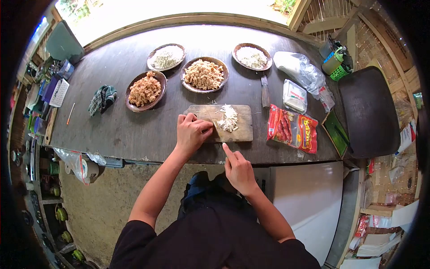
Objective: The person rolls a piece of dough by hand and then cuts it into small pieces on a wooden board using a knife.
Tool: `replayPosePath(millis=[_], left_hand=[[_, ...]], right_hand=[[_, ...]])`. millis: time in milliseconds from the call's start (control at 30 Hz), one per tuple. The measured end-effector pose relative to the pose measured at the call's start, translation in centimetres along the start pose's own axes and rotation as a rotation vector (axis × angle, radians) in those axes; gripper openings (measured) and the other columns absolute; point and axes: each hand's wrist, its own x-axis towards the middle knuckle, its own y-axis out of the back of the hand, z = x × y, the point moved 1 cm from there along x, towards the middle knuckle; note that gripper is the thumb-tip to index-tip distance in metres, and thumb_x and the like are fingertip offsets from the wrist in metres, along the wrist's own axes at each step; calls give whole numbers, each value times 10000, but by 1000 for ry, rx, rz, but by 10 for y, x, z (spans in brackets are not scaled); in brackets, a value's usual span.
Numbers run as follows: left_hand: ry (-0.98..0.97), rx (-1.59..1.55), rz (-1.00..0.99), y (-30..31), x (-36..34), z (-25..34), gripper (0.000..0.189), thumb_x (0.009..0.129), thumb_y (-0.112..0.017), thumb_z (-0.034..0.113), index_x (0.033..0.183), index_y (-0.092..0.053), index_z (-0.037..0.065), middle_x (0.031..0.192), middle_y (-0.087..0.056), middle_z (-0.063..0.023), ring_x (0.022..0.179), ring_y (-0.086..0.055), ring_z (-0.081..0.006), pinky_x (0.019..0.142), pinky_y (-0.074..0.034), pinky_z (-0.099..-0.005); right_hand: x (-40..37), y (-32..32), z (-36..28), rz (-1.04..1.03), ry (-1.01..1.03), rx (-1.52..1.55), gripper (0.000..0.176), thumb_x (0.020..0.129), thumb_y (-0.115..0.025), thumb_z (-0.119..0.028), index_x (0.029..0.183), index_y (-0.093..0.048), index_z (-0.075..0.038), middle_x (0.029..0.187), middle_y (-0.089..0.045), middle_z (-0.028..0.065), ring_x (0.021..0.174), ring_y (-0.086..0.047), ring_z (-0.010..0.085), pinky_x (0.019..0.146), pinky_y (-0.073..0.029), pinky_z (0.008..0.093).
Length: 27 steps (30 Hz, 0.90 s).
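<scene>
My left hand rests on the left side of a wooden cutting board. Its fingers are curled beside the blade, and whatever they hold is hidden beneath them. My right hand grips a knife at the board's front edge, index finger stretched along it; the handle is covered by the hand. To the right of the blade lies a small heap of thin pale strips. Behind the board stand a bowl of light brown chunks and, left of it, a bowl of darker brown pieces.
Two bowls of pale shreds stand farther back. A second knife, a red sausage packet, a white packet and plastic bags lie at right. A checkered cloth lies at left.
</scene>
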Motion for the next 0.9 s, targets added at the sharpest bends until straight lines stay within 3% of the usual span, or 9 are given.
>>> replayPosePath(millis=[133, 567, 900], left_hand=[[-3, 4, -8, 1, 1, 0, 101, 783, -819, 307, 858, -818, 241, 836, -771, 89, 812, -582, -163, 841, -393, -344], [-9, -7, -3, 1, 0, -2, 115, 776, -829, 309, 863, -815, 236, 852, -776, 89, 824, -586, -163, 846, -401, -343], [15, -38, -11, 2, 0, 1, 101, 807, -803, 305, 862, -826, 223, 832, -775, 71, 843, -594, -163, 858, -399, -345]], right_hand=[[6, -5, 5, 13, 50, -83, 523, 947, -628, -71, 1465, -563, -104, 856, -588, 139, 687, -675, 365, 635, -580, 465], [0, 2, 5, 18, 27, 30, 547, 924, -647, -27, 1459, -574, -113, 865, -603, 154, 720, -641, 374, 665, -540, 482], [5, -5, 10, 30, 61, -78, 536, 939, -637, -60, 1468, -560, -95, 872, -603, 140, 694, -673, 368, 624, -570, 473]])
